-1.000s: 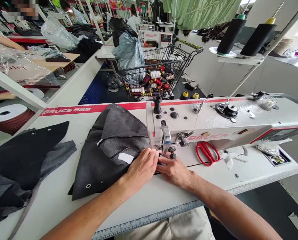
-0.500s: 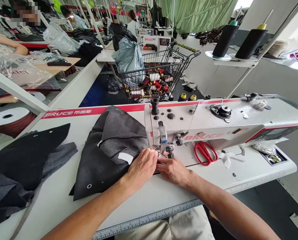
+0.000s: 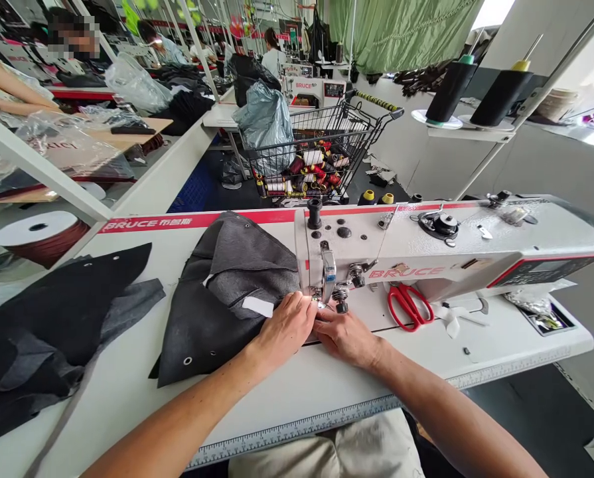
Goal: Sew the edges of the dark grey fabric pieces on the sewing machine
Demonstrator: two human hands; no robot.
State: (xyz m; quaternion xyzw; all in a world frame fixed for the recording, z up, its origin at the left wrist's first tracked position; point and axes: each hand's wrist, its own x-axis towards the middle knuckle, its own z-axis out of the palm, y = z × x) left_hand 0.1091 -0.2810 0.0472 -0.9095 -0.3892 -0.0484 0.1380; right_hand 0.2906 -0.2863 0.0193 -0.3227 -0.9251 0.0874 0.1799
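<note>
A white worktop [image 3: 127, 392] with a ruler strip along its near edge carries a white sewing machine [image 3: 426, 249] at the right. Dark grey fabric [image 3: 217, 305] lies left of the machine's needle end, and a heap of black fabric [image 3: 52, 332] sits at the far left. Red scissors [image 3: 409, 304] lie under the machine's arm, with a white scrap [image 3: 450, 318] just beside them.

One head-worn view looks forward and down, close over the sewing machine [image 3: 426, 249] (wide-angled); workshop beyond.
</note>
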